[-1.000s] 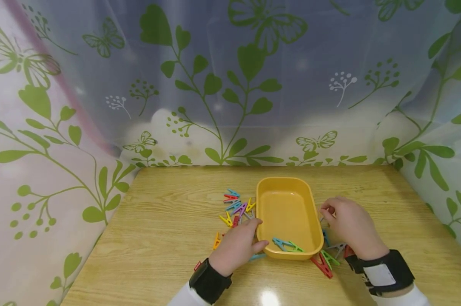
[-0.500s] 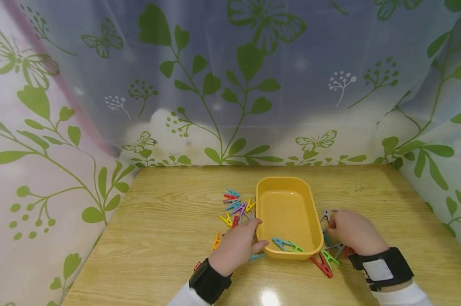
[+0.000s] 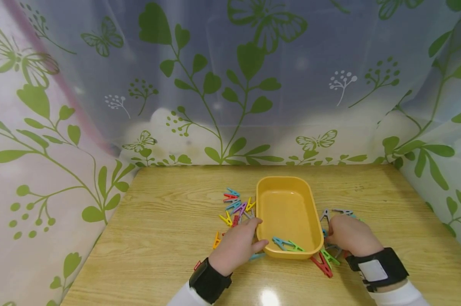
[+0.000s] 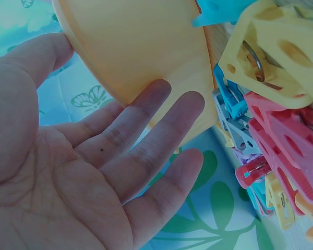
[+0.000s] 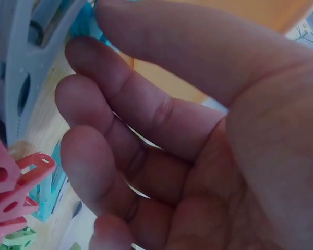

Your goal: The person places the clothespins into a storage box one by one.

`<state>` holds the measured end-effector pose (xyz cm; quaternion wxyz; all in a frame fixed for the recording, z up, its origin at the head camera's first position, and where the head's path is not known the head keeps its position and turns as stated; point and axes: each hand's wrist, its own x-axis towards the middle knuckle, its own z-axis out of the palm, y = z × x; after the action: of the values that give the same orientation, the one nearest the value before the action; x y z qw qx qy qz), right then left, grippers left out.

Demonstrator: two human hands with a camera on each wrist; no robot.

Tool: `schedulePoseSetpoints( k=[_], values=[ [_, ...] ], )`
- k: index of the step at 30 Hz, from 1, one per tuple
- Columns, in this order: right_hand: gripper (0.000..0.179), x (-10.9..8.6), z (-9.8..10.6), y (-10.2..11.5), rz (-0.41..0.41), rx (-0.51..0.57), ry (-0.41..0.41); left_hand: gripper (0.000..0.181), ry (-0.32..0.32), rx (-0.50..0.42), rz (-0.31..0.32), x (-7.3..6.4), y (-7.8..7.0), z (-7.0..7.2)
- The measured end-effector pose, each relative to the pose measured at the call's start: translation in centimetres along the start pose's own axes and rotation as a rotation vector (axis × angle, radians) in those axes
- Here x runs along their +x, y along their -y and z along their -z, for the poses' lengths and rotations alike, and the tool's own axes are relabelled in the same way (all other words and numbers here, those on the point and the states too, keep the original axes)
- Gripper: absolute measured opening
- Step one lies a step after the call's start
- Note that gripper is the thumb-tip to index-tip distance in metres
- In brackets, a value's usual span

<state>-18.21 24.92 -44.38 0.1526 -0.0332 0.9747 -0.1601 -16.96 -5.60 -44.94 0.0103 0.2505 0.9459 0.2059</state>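
Note:
A yellow plastic basin (image 3: 288, 212) stands on the table, with a blue clothespin (image 3: 280, 243) and a green clothespin (image 3: 296, 246) in its near end. My left hand (image 3: 236, 246) rests against the basin's near left side. Its fingers are spread and loosely bent, as the left wrist view (image 4: 104, 151) shows. Beside the basin's right wall, my right hand (image 3: 353, 233) has curled fingers. Its thumb and index finger pinch another blue clothespin (image 5: 83, 21), mostly hidden by the fingertips. Grey clothespins (image 3: 325, 213) and red clothespins (image 5: 10, 187) lie close to this hand.
Several mixed-colour clothespins, among them a purple clothespin (image 3: 240, 208) and a yellow clothespin (image 3: 226, 219), lie left of the basin. A red clothespin (image 3: 322, 267) and a light-green clothespin (image 3: 330, 257) lie by its near right corner. A patterned curtain (image 3: 223, 85) hangs behind the wooden table (image 3: 169, 212).
My right hand has come down and nearer the body, away from the grey clothespins and onto the blue one. Grey clothespins it had covered now show. The left hand and basin stay put.

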Motion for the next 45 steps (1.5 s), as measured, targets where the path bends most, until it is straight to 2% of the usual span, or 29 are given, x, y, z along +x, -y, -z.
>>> schedulePoseSetpoints(
  k=[12,19,24,28,30,35,37,45],
  values=[
    [0.024,0.3,0.0,-0.4,-0.001,-0.040,-0.007,0.054,0.001,-0.008,-0.004,0.0,0.1,-0.1],
    [0.028,0.2,0.7,-0.9,0.027,-0.103,-0.056,0.055,0.002,-0.016,-0.004,0.0,0.1,-0.1],
    [0.016,-0.1,2.1,-0.7,-0.029,-0.107,-0.083,0.055,0.005,-0.016,-0.001,0.0,0.1,-0.1],
    [0.018,-0.7,2.8,-0.3,-0.041,-0.091,-0.162,0.054,0.010,-0.017,0.005,0.0,0.0,0.0],
    [0.017,-1.1,3.0,0.1,-0.017,-0.087,-0.234,0.054,0.009,-0.019,0.007,0.0,0.0,0.0],
    [0.015,-2.0,2.8,1.6,0.111,-0.137,-0.437,0.054,0.006,-0.015,0.005,-0.1,0.0,0.1],
    [0.014,-2.3,2.5,2.5,0.150,-0.152,-0.490,0.054,0.008,-0.014,0.007,-0.1,0.0,0.1],
    [0.016,-2.2,0.1,5.2,0.286,-0.163,-0.541,0.054,0.007,-0.015,0.002,0.0,0.0,0.0]
  ],
)
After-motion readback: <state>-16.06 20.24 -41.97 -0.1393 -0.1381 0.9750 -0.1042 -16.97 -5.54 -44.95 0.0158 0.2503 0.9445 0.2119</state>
